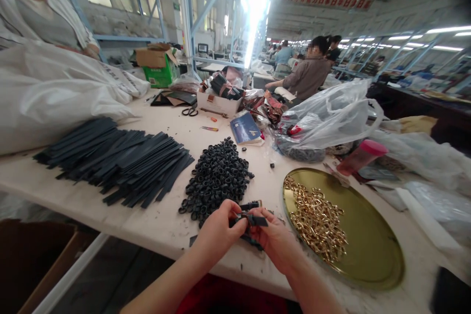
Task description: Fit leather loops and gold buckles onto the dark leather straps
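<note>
My left hand [222, 225] and my right hand [275, 238] are close together over the near edge of the table, both closed on one short black strap [259, 221]. Its flat end sticks out past my right fingers. Fingers cover the middle, so I cannot tell whether a loop or buckle is on it. More black strap pieces lie behind and under the hands. Just beyond is a heap of small black loops [221, 171]. Right of my right hand, a round gold tray [371, 235] bears a pile of small gold metal buckles [318, 218].
Long black strips [125, 159] are piled at left beside a white sack [55, 88]. Farther back are scissors [190, 112], a blue booklet [246, 128] and a white box [219, 103]. Plastic bags [327, 117] and a pink-lidded container [362, 157] stand right. Several people work beyond.
</note>
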### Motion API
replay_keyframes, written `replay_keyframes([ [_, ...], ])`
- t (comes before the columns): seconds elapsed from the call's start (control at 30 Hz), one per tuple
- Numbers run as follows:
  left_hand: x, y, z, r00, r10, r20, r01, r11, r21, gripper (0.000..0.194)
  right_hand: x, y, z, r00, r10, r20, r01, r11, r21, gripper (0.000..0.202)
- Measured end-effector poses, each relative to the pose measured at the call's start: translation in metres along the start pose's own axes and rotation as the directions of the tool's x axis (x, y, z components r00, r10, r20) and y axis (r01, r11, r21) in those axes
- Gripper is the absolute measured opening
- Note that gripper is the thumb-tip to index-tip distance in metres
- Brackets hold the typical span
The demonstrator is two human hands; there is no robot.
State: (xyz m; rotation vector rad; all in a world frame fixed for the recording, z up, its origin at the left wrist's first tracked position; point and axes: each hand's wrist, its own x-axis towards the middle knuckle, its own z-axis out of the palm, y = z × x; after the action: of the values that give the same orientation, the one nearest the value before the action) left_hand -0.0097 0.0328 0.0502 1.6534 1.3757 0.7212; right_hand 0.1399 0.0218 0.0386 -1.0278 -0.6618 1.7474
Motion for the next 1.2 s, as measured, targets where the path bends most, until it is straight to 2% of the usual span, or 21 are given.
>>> replay_keyframes([
  [0.17,-0.024,0.01,-0.002,0.999,0.011,0.034,-0.016,0.987,0.163,0.016,-0.027,0.015,-0.002,0.97,0.159,0.184,-0.172,0.984,0.055,0.028],
  [0.27,-0.036,0.012,-0.002,0.999,0.013,0.044,-0.021,0.982,0.187,0.016,-0.04,0.021,-0.002,0.962,0.181,0.203,-0.195,0.979,0.052,0.029],
  [0.33,-0.043,0.012,-0.001,0.997,0.004,0.077,-0.011,0.996,0.083,0.017,-0.046,0.022,-0.001,0.98,0.102,0.168,-0.104,0.995,0.003,0.029],
  [0.43,-0.053,0.013,0.0,0.983,-0.023,0.183,0.067,0.969,-0.237,0.021,-0.051,0.023,0.002,0.99,-0.123,0.071,0.132,0.979,-0.153,0.031],
  [0.53,-0.061,0.016,0.0,0.967,-0.017,0.254,0.134,0.882,-0.451,0.022,-0.052,0.026,0.002,0.941,-0.335,-0.05,0.286,0.864,-0.415,0.03],
  [0.63,-0.064,0.016,0.0,0.962,-0.043,0.27,0.179,0.845,-0.503,0.025,-0.053,0.027,-0.002,0.875,-0.475,-0.096,0.323,0.72,-0.614,0.021],
  [0.7,-0.064,0.012,0.001,0.953,-0.067,0.295,0.217,0.832,-0.511,0.026,-0.055,0.026,-0.005,0.893,-0.45,-0.017,0.32,0.661,-0.679,0.019],
  [0.8,-0.064,0.003,0.003,0.929,-0.105,0.354,0.286,0.813,-0.507,0.027,-0.06,0.021,-0.009,0.94,-0.316,0.124,0.299,0.598,-0.744,0.008],
  [0.9,-0.063,-0.001,0.005,0.914,-0.118,0.389,0.31,0.822,-0.478,0.026,-0.063,0.019,-0.012,0.948,-0.268,0.17,0.295,0.551,-0.78,0.005],
  [0.97,-0.061,0.0,0.006,0.915,-0.113,0.388,0.301,0.83,-0.468,0.024,-0.062,0.02,-0.013,0.961,-0.247,0.124,0.252,0.599,-0.76,0.007],
  [1.1,-0.054,0.002,0.007,0.914,-0.079,0.399,0.295,0.803,-0.518,0.026,-0.057,0.025,-0.012,0.998,-0.064,-0.01,0.051,0.876,-0.48,0.018],
  [1.17,-0.052,0.001,0.008,0.906,-0.094,0.412,0.33,0.766,-0.551,0.029,-0.055,0.025,-0.012,0.999,-0.041,-0.008,0.034,0.896,-0.442,0.019],
  [1.2,-0.051,0.0,0.009,0.902,-0.118,0.416,0.359,0.741,-0.568,0.03,-0.054,0.024,-0.012,0.997,-0.075,0.003,0.067,0.865,-0.498,0.017],
])
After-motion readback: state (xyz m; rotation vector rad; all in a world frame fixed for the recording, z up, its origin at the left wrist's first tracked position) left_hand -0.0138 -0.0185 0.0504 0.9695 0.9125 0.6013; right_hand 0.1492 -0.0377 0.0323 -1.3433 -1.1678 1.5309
